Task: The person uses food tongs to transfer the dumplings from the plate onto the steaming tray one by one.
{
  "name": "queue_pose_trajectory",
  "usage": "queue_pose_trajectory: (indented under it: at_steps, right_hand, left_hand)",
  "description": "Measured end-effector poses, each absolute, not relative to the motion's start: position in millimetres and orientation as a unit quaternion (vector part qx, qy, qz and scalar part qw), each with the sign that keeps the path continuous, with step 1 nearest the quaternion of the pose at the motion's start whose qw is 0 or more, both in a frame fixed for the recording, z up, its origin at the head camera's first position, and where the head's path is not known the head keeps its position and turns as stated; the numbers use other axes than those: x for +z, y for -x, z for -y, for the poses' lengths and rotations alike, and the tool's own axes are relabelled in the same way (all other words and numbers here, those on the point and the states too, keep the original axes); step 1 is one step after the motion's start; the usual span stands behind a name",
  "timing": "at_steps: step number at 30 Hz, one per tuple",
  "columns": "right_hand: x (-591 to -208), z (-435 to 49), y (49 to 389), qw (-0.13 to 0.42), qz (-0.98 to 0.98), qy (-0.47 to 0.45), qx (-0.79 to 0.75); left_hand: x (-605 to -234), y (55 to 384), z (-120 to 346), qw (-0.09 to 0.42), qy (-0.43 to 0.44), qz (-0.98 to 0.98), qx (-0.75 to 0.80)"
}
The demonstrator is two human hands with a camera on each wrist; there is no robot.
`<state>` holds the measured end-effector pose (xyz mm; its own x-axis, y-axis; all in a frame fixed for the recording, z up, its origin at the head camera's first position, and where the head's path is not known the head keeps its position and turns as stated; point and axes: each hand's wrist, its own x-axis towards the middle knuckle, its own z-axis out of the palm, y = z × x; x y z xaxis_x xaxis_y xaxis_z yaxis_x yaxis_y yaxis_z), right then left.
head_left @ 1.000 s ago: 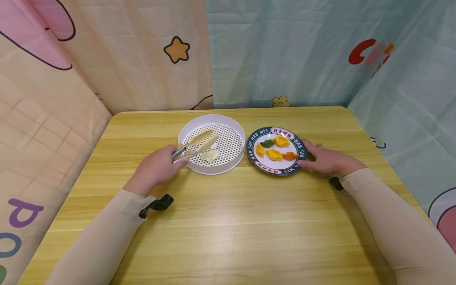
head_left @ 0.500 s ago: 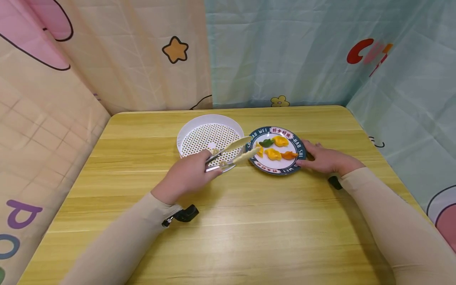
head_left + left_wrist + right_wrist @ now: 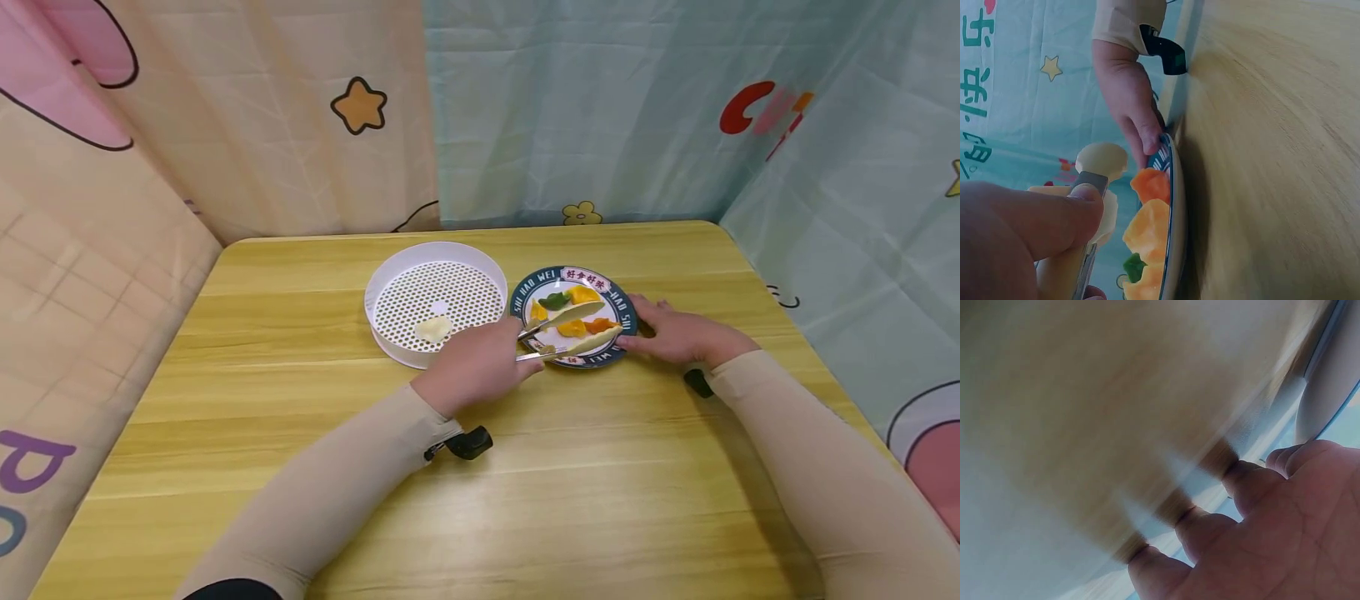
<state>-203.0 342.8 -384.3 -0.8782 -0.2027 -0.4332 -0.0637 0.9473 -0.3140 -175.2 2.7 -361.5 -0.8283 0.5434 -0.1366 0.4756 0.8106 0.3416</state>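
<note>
My left hand (image 3: 476,362) holds metal tongs (image 3: 558,318) with cream-coloured tips. The tongs stand spread over the plate (image 3: 522,293), with nothing between their tips. On this plate, with its dark patterned rim, lie several dumplings in yellow, orange and green, among them a green dumpling (image 3: 553,301) and an orange dumpling (image 3: 1150,185). My right hand (image 3: 678,333) holds the plate's right rim, thumb over the edge; other fingertips rest on the table in the right wrist view. A pale dumpling (image 3: 433,329) lies in the round white steamer basket (image 3: 384,337) at left.
Steamer basket and plate stand side by side near the far edge of the wooden table (image 3: 600,467). Printed curtains (image 3: 585,108) hang behind the table and along both sides.
My left hand has carried the tongs rightward from above the steamer basket to above the plate. The pale dumpling stays in the basket, and my right hand remains at the plate's rim.
</note>
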Motion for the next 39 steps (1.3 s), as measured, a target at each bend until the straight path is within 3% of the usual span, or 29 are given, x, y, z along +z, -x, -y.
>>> queue_pose_trajectory:
  at_steps: [18,39]
  right_hand:
    - [-385.6,-342.6,203.0,0.232,-0.958,0.07,-0.152]
    - [-386.0,-342.7,205.0,0.241,-0.956,0.072,-0.15]
  left_hand:
    - [-357.1,188.1,-33.8,0.115,-0.27,-0.953,0.078]
    - [-353.5,185.0,-5.3,0.106,-0.226,-0.961,0.119]
